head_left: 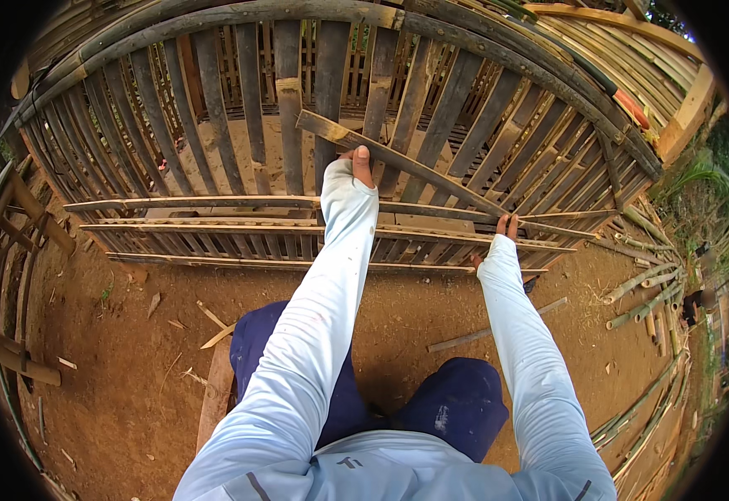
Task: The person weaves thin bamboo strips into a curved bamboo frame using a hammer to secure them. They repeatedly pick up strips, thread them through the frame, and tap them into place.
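Knees over bare dirt [130,376], lower frame. Left hand [356,167] and right hand [505,230] both grasp a loose diagonal slat [414,167], not yet seated; fence panel [214,125] mostly slatted.

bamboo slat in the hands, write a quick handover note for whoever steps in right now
Left hand: closed on the long bamboo slat near its upper end, thumb on top.
Right hand: grip on the slat's lower end, fingers curled over it.
The slat lies slanted across the bamboo fence panel, over its upright slats and horizontal rails.
Done: the panel's uprights and rails are in place.
Left: the slanted slat is only held by hand; no fastening is visible. Loose bamboo poles lie on the dirt to the right.
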{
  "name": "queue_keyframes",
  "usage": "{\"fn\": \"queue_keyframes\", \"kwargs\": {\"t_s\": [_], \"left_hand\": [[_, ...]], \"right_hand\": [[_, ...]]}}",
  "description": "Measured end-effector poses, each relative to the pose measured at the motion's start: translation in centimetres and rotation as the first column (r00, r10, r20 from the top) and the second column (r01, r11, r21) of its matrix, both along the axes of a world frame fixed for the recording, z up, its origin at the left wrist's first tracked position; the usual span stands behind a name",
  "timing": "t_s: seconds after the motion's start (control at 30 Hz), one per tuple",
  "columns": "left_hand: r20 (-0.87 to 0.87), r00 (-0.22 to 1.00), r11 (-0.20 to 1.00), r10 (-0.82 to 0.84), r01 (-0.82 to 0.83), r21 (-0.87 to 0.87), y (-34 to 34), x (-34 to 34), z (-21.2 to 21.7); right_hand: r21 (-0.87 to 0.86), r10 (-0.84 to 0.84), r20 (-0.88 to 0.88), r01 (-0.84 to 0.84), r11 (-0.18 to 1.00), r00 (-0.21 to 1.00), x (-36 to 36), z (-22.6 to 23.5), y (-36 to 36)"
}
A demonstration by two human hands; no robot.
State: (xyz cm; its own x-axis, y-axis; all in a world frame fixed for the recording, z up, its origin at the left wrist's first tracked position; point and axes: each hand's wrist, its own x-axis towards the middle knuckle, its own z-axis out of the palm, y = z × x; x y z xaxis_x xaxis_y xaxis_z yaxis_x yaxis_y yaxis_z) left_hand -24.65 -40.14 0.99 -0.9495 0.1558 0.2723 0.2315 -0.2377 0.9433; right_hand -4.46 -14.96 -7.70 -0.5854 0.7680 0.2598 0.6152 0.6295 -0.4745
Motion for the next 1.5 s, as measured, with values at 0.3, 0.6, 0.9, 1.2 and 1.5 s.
{"fn": "queue_keyframes", "kwargs": {"t_s": [0.3, 0.6, 0.9, 1.2, 1.5], "left_hand": [[-0.014, 1.000, 1.000, 0.025, -0.025, -0.004, -0.5, 0.3, 0.2], [0.032, 0.999, 0.999, 0.036, -0.036, -0.018, -0.5, 0.9, 0.9], [-0.037, 0.996, 0.996, 0.079, -0.080, -0.032, -0.4, 0.5, 0.5], [-0.034, 0.999, 0.998, 0.033, -0.035, -0.048, 0.5, 0.7, 0.0], [-0.077, 0.996, 0.991, 0.037, -0.026, 0.134, 1.4, -1.5, -1.7]], "right_hand": [[0.112, -0.051, 0.180, 0.031, 0.993, 0.982, -0.3, 0.5, -0.6], [0.016, 0.005, 0.003, -0.005, 1.000, 1.000, 0.3, -0.4, 0.6], [0.043, -0.034, 0.083, 0.031, 0.999, 0.996, 0.0, 0.0, -0.4], [-0.112, -0.140, -0.012, 0.138, 0.984, 0.990, -0.4, 0.0, 0.3], [-0.020, -0.080, 0.138, 0.083, 0.996, 0.987, 0.9, -0.1, -2.3]]}}
